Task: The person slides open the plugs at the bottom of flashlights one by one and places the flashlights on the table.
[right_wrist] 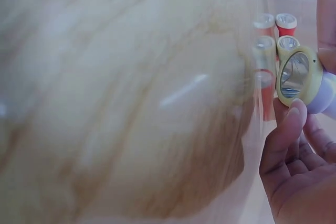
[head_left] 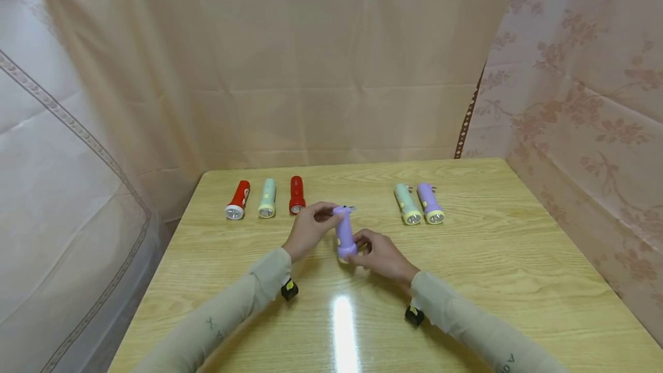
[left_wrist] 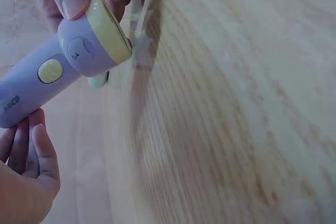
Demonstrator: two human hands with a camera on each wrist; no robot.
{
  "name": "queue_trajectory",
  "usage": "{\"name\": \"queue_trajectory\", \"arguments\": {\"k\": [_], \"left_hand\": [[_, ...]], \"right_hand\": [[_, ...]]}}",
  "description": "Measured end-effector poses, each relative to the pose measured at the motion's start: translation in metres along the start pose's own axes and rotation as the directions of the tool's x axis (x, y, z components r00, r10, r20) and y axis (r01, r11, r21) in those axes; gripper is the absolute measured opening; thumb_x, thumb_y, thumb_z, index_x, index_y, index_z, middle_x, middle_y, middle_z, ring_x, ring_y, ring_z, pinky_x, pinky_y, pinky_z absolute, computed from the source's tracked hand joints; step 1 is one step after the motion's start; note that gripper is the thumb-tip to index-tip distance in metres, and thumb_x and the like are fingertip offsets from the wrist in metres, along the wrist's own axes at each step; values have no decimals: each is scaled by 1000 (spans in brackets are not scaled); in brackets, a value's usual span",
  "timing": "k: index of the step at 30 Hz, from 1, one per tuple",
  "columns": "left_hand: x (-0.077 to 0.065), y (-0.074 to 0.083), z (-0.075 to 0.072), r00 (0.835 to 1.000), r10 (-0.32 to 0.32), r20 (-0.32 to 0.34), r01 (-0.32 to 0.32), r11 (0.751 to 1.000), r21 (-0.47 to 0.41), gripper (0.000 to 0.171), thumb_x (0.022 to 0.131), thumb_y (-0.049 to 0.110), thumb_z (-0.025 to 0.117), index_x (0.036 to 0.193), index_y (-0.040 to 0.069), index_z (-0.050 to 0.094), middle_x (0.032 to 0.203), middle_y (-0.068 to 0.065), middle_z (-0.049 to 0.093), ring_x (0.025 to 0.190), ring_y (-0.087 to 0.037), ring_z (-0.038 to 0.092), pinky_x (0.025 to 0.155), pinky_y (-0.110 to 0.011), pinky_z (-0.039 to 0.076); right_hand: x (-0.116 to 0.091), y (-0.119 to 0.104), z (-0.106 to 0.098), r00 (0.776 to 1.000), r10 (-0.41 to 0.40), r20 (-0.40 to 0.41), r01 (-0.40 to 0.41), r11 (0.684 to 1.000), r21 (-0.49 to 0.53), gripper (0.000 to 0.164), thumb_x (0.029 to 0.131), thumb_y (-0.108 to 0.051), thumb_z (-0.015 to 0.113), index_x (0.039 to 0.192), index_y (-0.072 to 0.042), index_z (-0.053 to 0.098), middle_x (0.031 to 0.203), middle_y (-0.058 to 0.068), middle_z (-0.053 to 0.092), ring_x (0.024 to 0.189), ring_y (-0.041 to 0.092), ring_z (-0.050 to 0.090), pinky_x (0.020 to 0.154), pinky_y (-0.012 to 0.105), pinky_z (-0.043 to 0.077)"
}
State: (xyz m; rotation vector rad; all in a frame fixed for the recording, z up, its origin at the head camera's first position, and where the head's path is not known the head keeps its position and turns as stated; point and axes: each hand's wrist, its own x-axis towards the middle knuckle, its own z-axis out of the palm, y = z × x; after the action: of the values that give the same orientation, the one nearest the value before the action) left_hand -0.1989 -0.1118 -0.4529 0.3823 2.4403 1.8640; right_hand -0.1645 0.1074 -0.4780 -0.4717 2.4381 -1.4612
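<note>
Both hands hold a purple flashlight [head_left: 344, 233] over the middle of the table, its head end lower and toward the person. My left hand [head_left: 308, 229] grips the tail end, where a small plug sticks out to the right. With thumb and fingers, my right hand [head_left: 384, 254] pinches the wider head end. In the left wrist view, a pale yellow button [left_wrist: 50, 71] and a small emblem [left_wrist: 80, 51] show on the flashlight's side. The right wrist view shows its round reflector [right_wrist: 295, 75] inside a yellow rim, with right fingers at that rim.
At the back left lie a red flashlight with a white rim [head_left: 239, 200], a mint green one [head_left: 267, 198] and an all-red one [head_left: 297, 193]. Further right, a mint green flashlight [head_left: 406, 202] and a purple one [head_left: 430, 202] lie side by side, prongs out. Curtains surround the wooden table [head_left: 492, 269].
</note>
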Motion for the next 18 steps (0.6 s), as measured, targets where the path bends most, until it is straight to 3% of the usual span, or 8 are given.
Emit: {"name": "queue_trajectory", "arguments": {"k": [18], "left_hand": [[30,-4,14,997,-74,-20,73,997,-30,34,95,31,77,123,13,73,112,-2,72,103,-19,68,90,-35,57]], "right_hand": [[4,5,-12,993,93,-75,-94,996,-6,40,89,-28,83,118,-6,67,103,4,68,87,19,62,69,33,55]]}}
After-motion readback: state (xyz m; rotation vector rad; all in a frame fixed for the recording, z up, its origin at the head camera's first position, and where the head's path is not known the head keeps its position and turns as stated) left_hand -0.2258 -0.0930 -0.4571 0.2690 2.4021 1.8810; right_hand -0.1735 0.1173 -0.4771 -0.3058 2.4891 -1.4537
